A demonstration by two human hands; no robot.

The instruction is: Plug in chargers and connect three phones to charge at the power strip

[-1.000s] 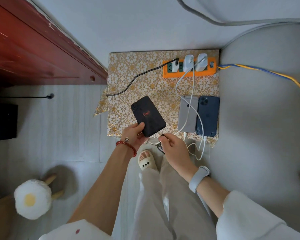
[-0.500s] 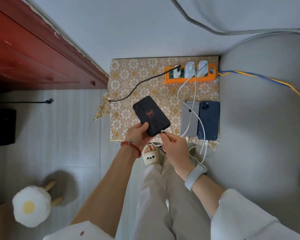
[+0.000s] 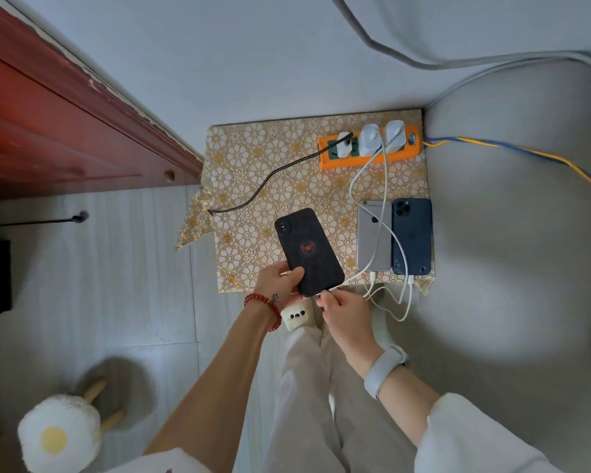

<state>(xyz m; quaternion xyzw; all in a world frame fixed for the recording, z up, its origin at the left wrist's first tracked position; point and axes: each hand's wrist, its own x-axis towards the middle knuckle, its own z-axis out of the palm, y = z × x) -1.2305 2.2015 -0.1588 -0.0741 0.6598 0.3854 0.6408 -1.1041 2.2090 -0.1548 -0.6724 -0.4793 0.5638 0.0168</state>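
Note:
A black phone [image 3: 307, 250] with a red spider mark lies face down and tilted over the table's near edge. My left hand [image 3: 280, 285] grips its lower left corner. My right hand [image 3: 345, 312] pinches a cable plug against the phone's bottom end; the plug itself is hidden by my fingers. At the back right, three white chargers [image 3: 371, 139] sit in the orange power strip [image 3: 355, 160]. A black braided cable [image 3: 270, 180] runs from the left charger off the table's left edge. White cables [image 3: 382, 186] lead to a silver phone [image 3: 369, 240] and a blue phone [image 3: 415, 237], both face down.
A gold flower-patterned cloth [image 3: 253, 158] covers the small table. Dark red wooden furniture [image 3: 48, 114] stands at the left and a grey cushion [image 3: 509, 216] at the right. The strip's yellow-blue cord [image 3: 526, 153] crosses the cushion. A fried-egg stool [image 3: 58, 435] stands at the lower left.
My right hand has brought the cable end up to the black phone's bottom edge. My left hand has kept hold of the phone and tilted it slightly.

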